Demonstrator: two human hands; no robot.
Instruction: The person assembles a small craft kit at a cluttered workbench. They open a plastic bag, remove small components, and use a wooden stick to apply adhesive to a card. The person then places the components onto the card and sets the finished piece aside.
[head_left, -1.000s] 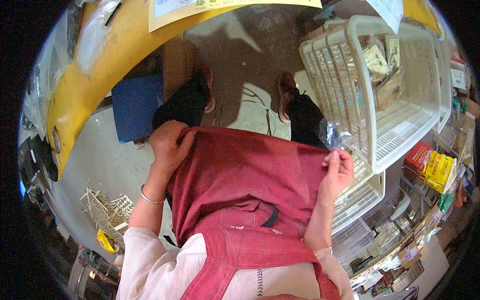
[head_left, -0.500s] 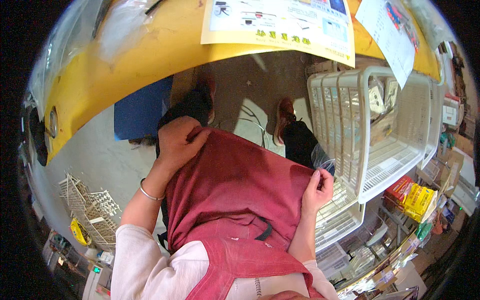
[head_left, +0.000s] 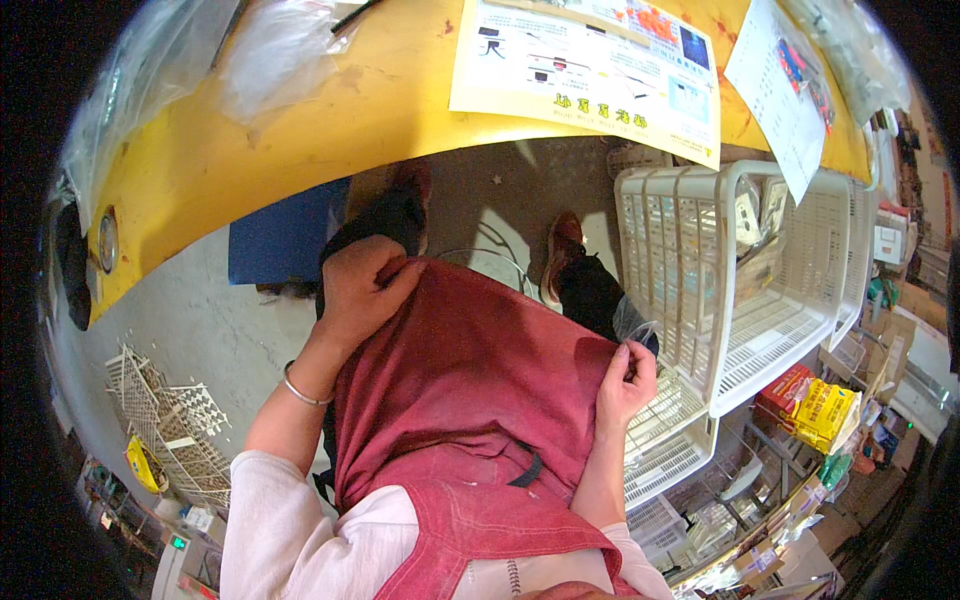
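A dark red apron (head_left: pixel 470 370) covers my lap, its lower edge stretched between my two hands. My left hand (head_left: pixel 368 285), with a metal bangle on the wrist, is closed on the apron's left corner. The right corner is pinched between the thumb and fingers of my right hand (head_left: pixel 628 378). A piece of clear plastic (head_left: pixel 632 322) shows just beyond the right fingertips; whether they touch it I cannot tell.
Ahead curves a yellow table (head_left: pixel 300 140) bearing a printed sheet (head_left: pixel 590 80), a white paper (head_left: pixel 775 90) and clear plastic bags (head_left: pixel 275 60). White plastic crates (head_left: pixel 730 300) stand at my right. A blue box (head_left: pixel 280 235) lies under the table; pale lattice pieces (head_left: pixel 170 420) are at left.
The view has shifted slightly, so the table and papers appear lower. My right hand has moved a little to the left with the apron's corner; both hands keep their hold.
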